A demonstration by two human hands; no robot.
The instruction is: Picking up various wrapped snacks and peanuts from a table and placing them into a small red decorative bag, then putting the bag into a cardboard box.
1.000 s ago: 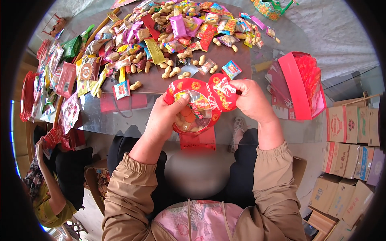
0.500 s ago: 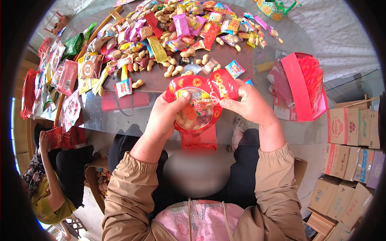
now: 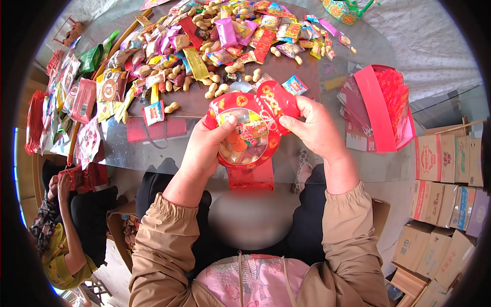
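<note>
Between both hands is a red candy bag (image 3: 240, 159) with gold print and a round clear window, through which peanuts and wrapped sweets show. My left hand (image 3: 204, 140) is closed on its left side, the thumb lying over the window's upper edge. My right hand (image 3: 318, 128) grips the bag's narrower red top at the upper right, thumb in front and fingers behind. A pale cord runs across the neck between the two parts. The bag is held tilted above the near edge of the glass table (image 3: 133, 153). The fingers behind the bag are hidden.
A heap of peanuts and wrapped sweets (image 3: 215, 43) covers the far table. Packaged snacks (image 3: 84, 97) lie at left; a red box (image 3: 369, 110) of red bags stands at right. Cardboard boxes (image 3: 434, 204) are stacked lower right. A co-worker's hands (image 3: 60, 184) hold something red at far left.
My right hand has shifted slightly left and up with the bag's top. The co-worker's hands have come together at a red item. The whole view has shifted a little.
</note>
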